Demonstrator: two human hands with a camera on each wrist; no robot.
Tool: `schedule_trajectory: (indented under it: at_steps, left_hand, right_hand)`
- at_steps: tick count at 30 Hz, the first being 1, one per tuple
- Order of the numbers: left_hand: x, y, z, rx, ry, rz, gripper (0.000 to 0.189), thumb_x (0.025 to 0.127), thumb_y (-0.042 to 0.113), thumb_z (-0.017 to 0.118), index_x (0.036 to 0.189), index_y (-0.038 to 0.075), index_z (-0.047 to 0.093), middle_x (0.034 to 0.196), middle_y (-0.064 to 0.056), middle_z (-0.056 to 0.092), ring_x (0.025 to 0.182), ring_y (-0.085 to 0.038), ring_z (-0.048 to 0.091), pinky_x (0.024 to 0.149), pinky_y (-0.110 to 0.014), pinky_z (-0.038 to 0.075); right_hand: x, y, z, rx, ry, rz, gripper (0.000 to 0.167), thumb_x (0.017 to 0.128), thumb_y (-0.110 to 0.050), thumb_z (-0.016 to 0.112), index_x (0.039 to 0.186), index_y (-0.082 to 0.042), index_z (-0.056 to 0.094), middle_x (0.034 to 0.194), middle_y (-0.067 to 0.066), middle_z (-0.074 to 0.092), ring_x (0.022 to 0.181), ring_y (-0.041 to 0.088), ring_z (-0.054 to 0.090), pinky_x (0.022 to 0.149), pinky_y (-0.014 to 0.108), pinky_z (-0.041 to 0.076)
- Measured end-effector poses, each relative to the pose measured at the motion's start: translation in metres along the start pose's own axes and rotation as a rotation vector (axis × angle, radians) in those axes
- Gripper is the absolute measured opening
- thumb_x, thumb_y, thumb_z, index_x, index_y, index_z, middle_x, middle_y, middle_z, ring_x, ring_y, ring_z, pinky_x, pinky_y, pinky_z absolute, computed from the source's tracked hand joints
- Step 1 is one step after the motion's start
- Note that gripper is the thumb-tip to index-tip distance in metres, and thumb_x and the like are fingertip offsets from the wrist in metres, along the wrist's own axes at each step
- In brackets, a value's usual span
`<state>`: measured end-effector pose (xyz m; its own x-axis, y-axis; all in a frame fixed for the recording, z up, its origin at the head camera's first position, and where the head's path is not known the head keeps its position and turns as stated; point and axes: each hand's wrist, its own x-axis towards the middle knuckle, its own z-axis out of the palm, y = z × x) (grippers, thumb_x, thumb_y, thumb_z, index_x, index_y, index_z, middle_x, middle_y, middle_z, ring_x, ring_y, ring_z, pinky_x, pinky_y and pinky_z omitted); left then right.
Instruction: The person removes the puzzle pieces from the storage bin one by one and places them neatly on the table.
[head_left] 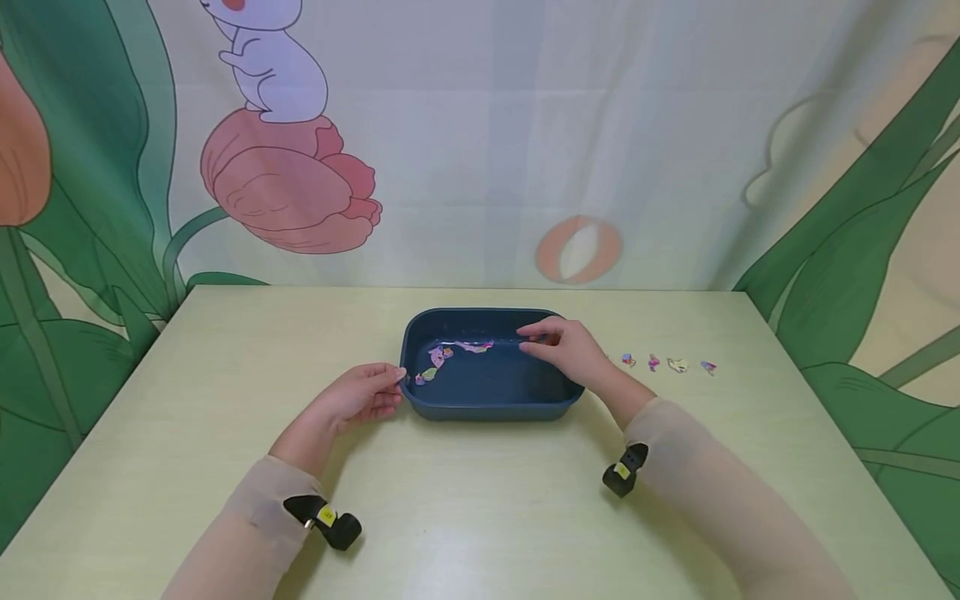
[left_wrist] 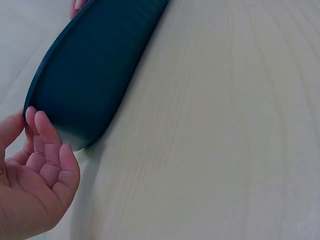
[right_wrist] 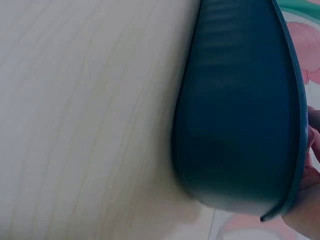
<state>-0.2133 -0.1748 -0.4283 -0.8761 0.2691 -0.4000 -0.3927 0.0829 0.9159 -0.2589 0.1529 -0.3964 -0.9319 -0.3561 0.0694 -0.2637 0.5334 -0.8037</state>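
Note:
A dark blue rectangular basin (head_left: 491, 412) with rounded corners stands on the table. Thumb and forefinger of my left hand (head_left: 367, 393) pinch its left rim, which the left wrist view shows up close, the other fingers loosely bent beside the wall. My right hand (head_left: 566, 352) reaches over the basin's right end, thumb and fingers stretched to the left with a small gap at the tips and nothing visible between them. Inside the basin, small colourful sticker-like cutouts (head_left: 437, 357) lie at the left, and a pink and purple strip of them (head_left: 476, 347) runs along the back.
Right of the basin, several small cutouts lie in a row on the pale wooden table (head_left: 480, 500), among them a pale yellow one (head_left: 677, 365) and a purple one (head_left: 708, 367). A printed curtain (head_left: 450, 167) hangs behind the table's far edge.

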Motion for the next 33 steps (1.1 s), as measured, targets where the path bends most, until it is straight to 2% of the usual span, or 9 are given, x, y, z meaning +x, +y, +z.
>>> schedule_trajectory:
  at_steps: [9,16,21,33]
  left_hand:
    - [0.0,-0.001,-0.001,0.001,0.003,0.001,0.025,0.096,0.024,0.053,0.098,-0.001,0.054,0.078,-0.003,0.058,0.07,-0.012,0.057,0.069,-0.025,0.05]
    - [0.001,-0.001,0.0,-0.024,0.0,-0.004,0.024,0.096,0.023,0.054,0.101,-0.001,0.054,0.077,-0.001,0.058,0.07,-0.011,0.057,0.068,-0.025,0.05]
    - [0.001,-0.001,0.001,-0.031,0.001,-0.007,0.025,0.096,0.023,0.053,0.102,-0.001,0.053,0.077,-0.001,0.058,0.07,-0.011,0.058,0.068,-0.025,0.051]
    - [0.0,-0.001,0.0,-0.049,-0.035,0.008,0.021,0.097,0.023,0.052,0.098,0.002,0.053,0.077,0.0,0.057,0.07,-0.011,0.057,0.07,-0.026,0.05]
  right_hand:
    - [0.01,-0.01,0.017,-0.015,-0.019,-0.032,0.027,0.086,-0.018,0.068,0.111,-0.007,0.068,0.098,0.005,0.061,0.073,0.018,0.054,0.063,0.028,0.045]
    - [0.018,-0.015,0.036,-0.034,-0.06,-0.025,0.03,0.086,-0.021,0.068,0.112,-0.007,0.068,0.096,0.002,0.061,0.07,0.019,0.051,0.058,0.027,0.041]
    - [0.025,-0.02,0.052,-0.036,-0.084,-0.022,0.027,0.086,-0.022,0.069,0.11,-0.009,0.069,0.094,0.001,0.061,0.073,0.018,0.051,0.06,0.026,0.043]
    - [0.045,-0.038,0.085,-0.022,-0.172,-0.056,0.025,0.084,-0.012,0.07,0.108,-0.003,0.069,0.094,0.007,0.064,0.076,0.018,0.051,0.062,0.021,0.044]
